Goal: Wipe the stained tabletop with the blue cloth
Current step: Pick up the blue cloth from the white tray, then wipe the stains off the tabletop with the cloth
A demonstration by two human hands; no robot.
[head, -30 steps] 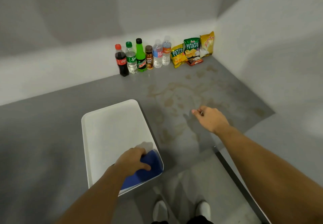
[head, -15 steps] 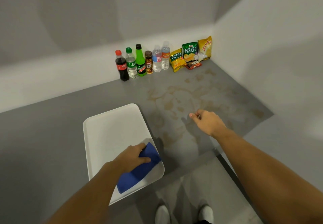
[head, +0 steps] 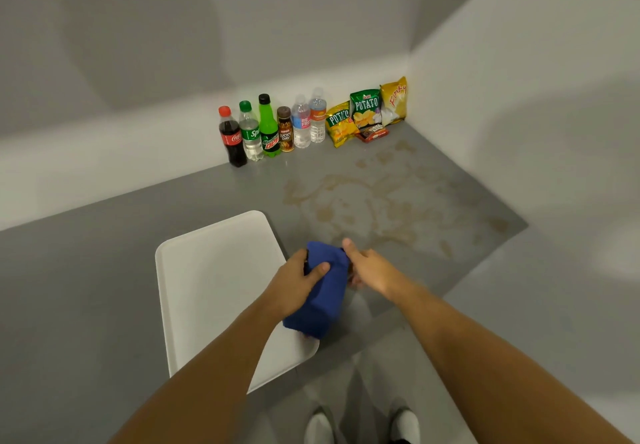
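Observation:
The blue cloth (head: 323,291) hangs in the air above the right edge of the white tray (head: 214,270), bunched and drooping. My left hand (head: 294,280) grips its left side, thumb over the front. My right hand (head: 369,267) holds its upper right part, fingers tucked behind the fabric. Brown dried stains (head: 377,208) spread over the grey tabletop (head: 104,253) just beyond and to the right of both hands, reaching toward the back corner.
A row of drink bottles (head: 270,131) and several snack bags (head: 367,111) stand against the back wall. The wall closes the right side. The table's front edge runs just below the tray; my shoes (head: 363,426) show on the floor.
My left hand lifted the cloth off the tray and carried it up and to the right. My right hand came in from the stained area and took hold of the cloth.

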